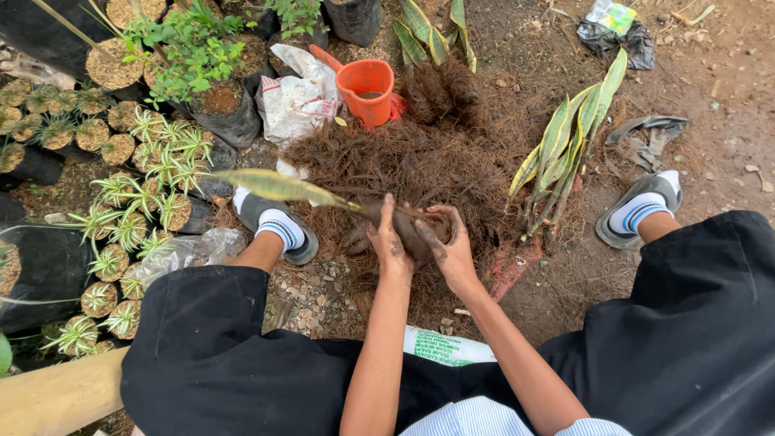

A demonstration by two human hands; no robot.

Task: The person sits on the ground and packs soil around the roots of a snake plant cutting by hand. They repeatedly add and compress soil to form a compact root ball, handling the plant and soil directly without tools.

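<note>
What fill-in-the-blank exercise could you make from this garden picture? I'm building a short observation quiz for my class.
1. Both the left hand and the right hand grip a muddy ____ of the plant cutting.
2. The scoop-shaped container beyond the fibre heap is coloured ____.
3. The person's slip-on shoes are worn over ____ socks with blue stripes.

Missing words: root ball; orange; white

1. My left hand reaches forward, bare forearm straight, fingers curled closed and smeared with dirt.
2. My right hand sits just beside it, angled inward, fingers bent in a cupping grip, also soiled.
3. Both wrists nearly touch between my spread knees.
</note>
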